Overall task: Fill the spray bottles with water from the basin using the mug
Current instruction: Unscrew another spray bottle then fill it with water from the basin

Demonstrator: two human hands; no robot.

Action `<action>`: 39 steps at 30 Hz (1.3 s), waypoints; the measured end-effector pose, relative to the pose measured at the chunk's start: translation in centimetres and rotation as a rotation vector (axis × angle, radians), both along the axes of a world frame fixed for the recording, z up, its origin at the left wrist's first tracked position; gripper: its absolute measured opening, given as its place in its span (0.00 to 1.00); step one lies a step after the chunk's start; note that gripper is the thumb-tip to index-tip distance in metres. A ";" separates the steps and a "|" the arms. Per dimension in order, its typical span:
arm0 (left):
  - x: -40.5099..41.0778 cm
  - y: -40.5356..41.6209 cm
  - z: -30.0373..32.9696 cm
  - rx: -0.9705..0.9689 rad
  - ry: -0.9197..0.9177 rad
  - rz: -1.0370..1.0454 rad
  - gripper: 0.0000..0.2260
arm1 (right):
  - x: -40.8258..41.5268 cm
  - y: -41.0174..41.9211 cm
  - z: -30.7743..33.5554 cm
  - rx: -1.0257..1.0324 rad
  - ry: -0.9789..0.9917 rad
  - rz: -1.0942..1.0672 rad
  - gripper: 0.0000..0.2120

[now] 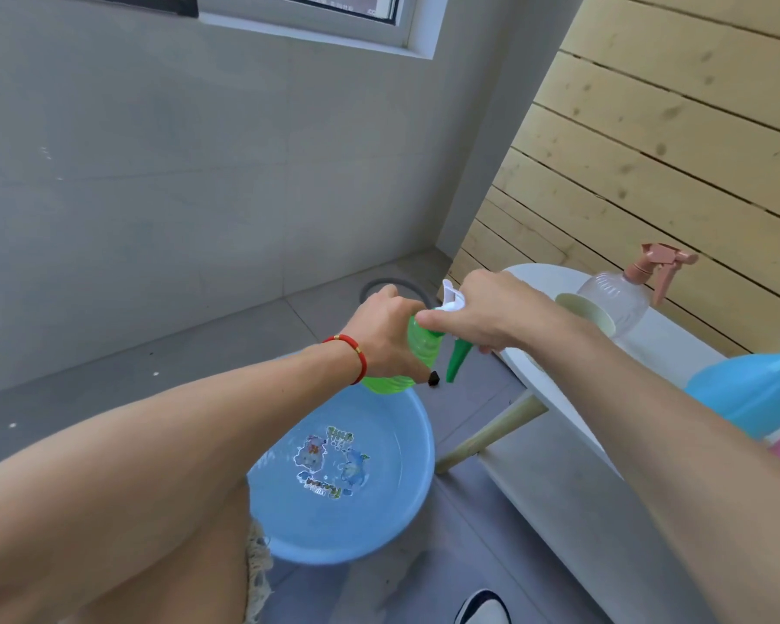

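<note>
Left hand (390, 337) grips the green spray bottle (417, 353) above the basin's (406, 515) twelve o'clock rim while right hand (491, 315) clamps its white spray head (452, 299), apparently unscrewing or refitting it; the mug (588, 315) waits at three o'clock on the table (676, 349).

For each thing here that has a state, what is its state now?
green spray bottle: held above the basin, white head on top
left hand: grips the bottle body
right hand: grips the head
basin: holds water
clear spray bottle: pink head on, upright
mug: on white table
</note>
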State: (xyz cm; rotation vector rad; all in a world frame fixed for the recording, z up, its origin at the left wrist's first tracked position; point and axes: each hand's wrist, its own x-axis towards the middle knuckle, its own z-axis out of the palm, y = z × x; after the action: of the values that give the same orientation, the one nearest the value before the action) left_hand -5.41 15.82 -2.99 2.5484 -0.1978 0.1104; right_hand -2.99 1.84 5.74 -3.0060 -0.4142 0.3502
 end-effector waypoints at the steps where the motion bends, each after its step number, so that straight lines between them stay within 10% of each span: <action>1: 0.0 0.0 0.0 0.000 0.003 0.003 0.23 | 0.0 0.1 0.3 0.001 0.019 0.005 0.17; 8: -0.1 -0.1 0.2 -0.013 -0.017 0.012 0.27 | 0.4 0.8 0.5 0.011 0.035 -0.120 0.27; 29: 0.5 -1.0 -0.4 -0.016 -0.064 0.072 0.26 | 0.1 1.7 0.0 0.231 -0.099 -0.256 0.05; 39: -0.6 -5.6 3.4 -0.129 -0.175 0.094 0.33 | -1.8 -3.8 4.4 0.325 -0.109 -0.268 0.13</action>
State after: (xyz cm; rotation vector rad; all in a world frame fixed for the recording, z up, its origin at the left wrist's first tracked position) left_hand -6.05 10.22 0.38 2.4191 -0.1333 0.3711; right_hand -4.84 -1.95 10.18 -2.7189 -0.0616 0.0863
